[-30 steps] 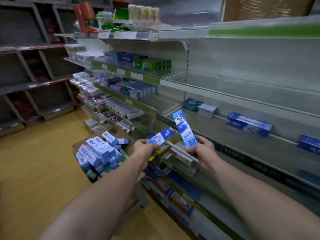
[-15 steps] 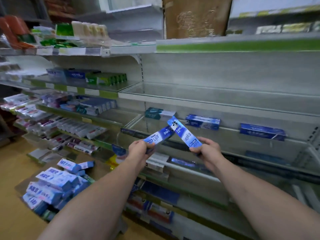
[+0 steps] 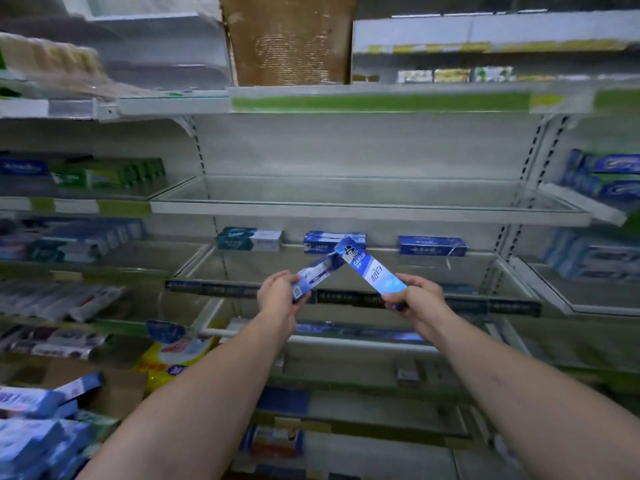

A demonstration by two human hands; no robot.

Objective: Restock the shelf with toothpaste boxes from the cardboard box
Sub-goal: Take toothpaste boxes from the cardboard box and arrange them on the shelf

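My left hand grips one end of a blue toothpaste box that slants up to the right. A second blue and white toothpaste box is held at its lower end by my right hand and slants up to the left. The two boxes cross at their far ends, in front of the middle shelf. At that shelf's back stand three boxes: a teal one, a blue one and another blue one. The cardboard box with several blue toothpaste boxes sits at the lower left.
An empty shelf runs above the middle one. Left-hand shelves carry several green, blue and white boxes. More blue boxes fill the right bay. A brown cardboard sheet stands on the top shelf. A yellow package lies low left.
My view has swung right and up, from the cardboard box toward the shelf bay. Both hands, each with its box, have risen closer to the middle shelf, the boxes now crossing.
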